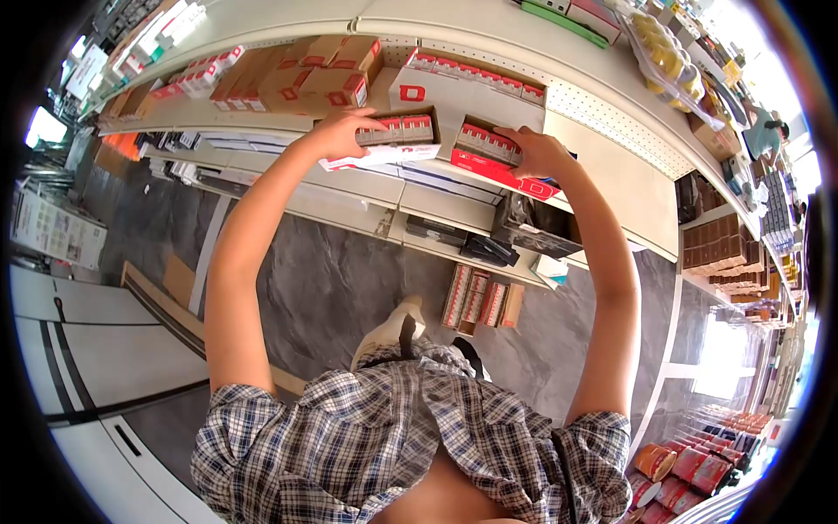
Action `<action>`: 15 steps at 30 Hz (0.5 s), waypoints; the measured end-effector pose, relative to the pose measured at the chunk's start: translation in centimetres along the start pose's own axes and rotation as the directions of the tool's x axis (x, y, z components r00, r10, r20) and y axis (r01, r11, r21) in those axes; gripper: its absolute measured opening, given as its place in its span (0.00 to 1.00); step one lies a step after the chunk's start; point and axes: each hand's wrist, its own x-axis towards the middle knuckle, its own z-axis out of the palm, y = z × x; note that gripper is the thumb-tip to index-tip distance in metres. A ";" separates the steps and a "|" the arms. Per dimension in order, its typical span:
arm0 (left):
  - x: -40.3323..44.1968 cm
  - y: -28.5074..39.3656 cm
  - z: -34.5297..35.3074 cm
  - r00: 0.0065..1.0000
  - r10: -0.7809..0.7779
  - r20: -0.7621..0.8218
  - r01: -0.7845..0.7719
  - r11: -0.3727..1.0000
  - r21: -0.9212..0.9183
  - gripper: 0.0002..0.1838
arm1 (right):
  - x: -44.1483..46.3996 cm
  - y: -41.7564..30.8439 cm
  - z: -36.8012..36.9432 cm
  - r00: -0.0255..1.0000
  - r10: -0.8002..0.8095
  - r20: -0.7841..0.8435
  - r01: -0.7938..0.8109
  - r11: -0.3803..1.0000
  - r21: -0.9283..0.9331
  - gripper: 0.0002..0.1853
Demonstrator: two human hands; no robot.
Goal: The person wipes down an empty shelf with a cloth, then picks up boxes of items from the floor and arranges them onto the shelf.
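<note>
Two open trays of small red and white boxes stand at the shelf's front edge. My left hand (342,136) is at the left end of the white-fronted tray (384,155), its fingers closed over the tray's end. At the right end of the red-fronted tray (489,168) is my right hand (536,154), with its thumb and fingers over the rim and the small boxes. A gap separates the two trays. Behind them sits a longer white carton (454,98) with a red mark, filled with similar small boxes.
Brown cartons (301,77) line the shelf (615,162) to the left. A dark box (534,220) sits on a lower shelf. More trays of small boxes (476,297) lie on the floor. A person (765,135) is at the far right.
</note>
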 end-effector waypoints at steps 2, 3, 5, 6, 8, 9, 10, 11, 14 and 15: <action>1.0 -0.6 -0.1 0.999 -0.010 0.052 0.012 0.999 -0.040 0.29 | 0.9 -0.3 0.1 0.994 0.105 0.016 -0.106 0.994 0.010 0.50; 1.7 -1.0 0.1 0.998 -0.001 0.064 0.004 0.999 -0.046 0.29 | 1.2 -0.2 0.6 0.993 0.117 0.025 -0.117 0.993 0.016 0.50; 3.3 -1.6 0.3 0.990 0.092 0.103 -0.086 0.995 -0.054 0.29 | 1.8 0.7 1.5 0.996 0.086 -0.012 -0.086 0.996 0.008 0.51; 4.3 -1.6 0.4 0.989 0.102 0.109 -0.097 0.994 -0.057 0.29 | 1.9 0.6 1.6 0.995 0.098 -0.010 -0.098 0.995 0.012 0.51; 5.9 -1.5 0.7 0.964 0.222 0.146 -0.223 0.975 -0.011 0.29 | 1.7 0.3 1.9 0.993 0.108 -0.036 -0.110 0.991 -0.074 0.50; 6.4 -1.7 0.8 0.962 0.229 0.146 -0.229 0.973 -0.014 0.29 | 1.4 0.3 2.2 0.993 0.115 -0.034 -0.117 0.990 -0.075 0.50; 6.9 -1.9 1.0 0.955 0.256 0.148 -0.257 0.966 -0.013 0.30 | 0.9 0.3 2.6 0.983 0.128 -0.135 -0.145 0.982 -0.120 0.49; 7.3 -2.1 1.0 0.948 0.280 0.150 -0.282 0.959 -0.011 0.30 | 0.4 0.2 2.9 0.963 0.134 -0.235 -0.174 0.972 -0.161 0.48; 7.9 -1.9 0.7 0.946 0.281 0.163 -0.275 0.960 -0.062 0.31 | -0.7 0.1 3.9 0.922 0.286 -0.260 -0.335 0.928 -0.166 0.41; 8.0 -1.9 0.7 0.945 0.282 0.166 -0.275 0.959 -0.063 0.31 | -1.1 -0.4 4.0 0.905 0.320 -0.281 -0.369 0.918 -0.144 0.39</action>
